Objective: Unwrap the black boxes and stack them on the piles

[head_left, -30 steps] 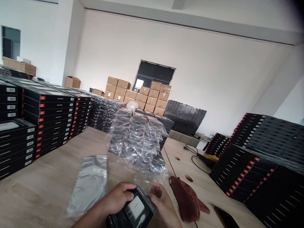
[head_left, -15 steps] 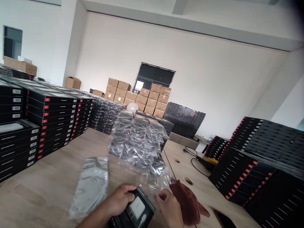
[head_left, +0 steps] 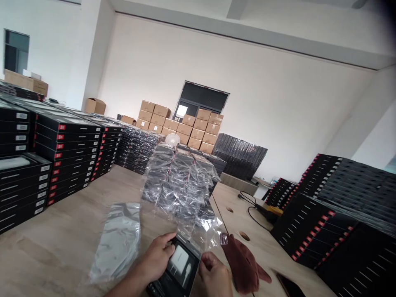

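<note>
A flat black product box with a white charger picture on its lid sits low in the middle of the view. My left hand grips its left edge, thumb on the lid. My right hand is closed at the box's right side, pinching the mouth of a clear plastic bag that rises over the box's far end. The box's far corner lies under or inside the bag; I cannot tell which.
A loose pile of clear bags lies on the wooden table to the left. Bagged boxes are stacked ahead. Black box stacks stand at left and right. A brown cloth, a phone and a cable lie at right.
The box has tilted up and moved forward toward the bag. My right hand shifted from beside the brown cloth back to the box's right edge, with the bag pulled over the box's far end.
</note>
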`<state>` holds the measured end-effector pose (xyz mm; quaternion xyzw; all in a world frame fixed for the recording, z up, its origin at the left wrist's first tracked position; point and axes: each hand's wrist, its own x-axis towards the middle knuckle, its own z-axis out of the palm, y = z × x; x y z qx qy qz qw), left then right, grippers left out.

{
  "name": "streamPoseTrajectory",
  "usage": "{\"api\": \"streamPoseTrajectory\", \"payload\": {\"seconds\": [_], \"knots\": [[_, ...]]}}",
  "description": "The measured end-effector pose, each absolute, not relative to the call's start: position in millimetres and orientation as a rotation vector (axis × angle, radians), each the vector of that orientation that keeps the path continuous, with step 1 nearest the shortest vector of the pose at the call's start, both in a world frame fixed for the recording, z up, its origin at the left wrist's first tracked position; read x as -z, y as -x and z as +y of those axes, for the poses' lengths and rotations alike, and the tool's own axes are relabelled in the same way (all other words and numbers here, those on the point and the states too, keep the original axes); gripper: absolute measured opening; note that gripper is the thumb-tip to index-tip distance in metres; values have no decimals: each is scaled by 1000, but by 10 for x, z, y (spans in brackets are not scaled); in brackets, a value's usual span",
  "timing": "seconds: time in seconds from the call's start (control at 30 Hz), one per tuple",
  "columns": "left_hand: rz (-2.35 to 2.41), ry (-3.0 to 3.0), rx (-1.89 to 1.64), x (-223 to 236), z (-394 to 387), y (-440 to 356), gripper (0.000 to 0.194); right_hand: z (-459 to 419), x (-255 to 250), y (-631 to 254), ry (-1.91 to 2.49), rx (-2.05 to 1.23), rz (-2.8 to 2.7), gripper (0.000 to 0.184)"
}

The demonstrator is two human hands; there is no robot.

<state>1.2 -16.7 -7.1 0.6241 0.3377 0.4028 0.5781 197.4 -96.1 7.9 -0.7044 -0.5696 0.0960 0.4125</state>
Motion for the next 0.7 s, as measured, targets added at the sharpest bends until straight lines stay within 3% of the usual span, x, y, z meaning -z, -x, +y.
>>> {"api": "streamPoseTrajectory", "payload": {"seconds": [0.4, 0.7], "knots": [[804, -1502, -951, 62, -167, -8, 45, -999, -180, -1844, 1593, -76, -1369, 24], [883, -1493, -1112, -56, -225, 14, 29, -982, -270, -1713, 1400, -474, -1166, 32]]}}
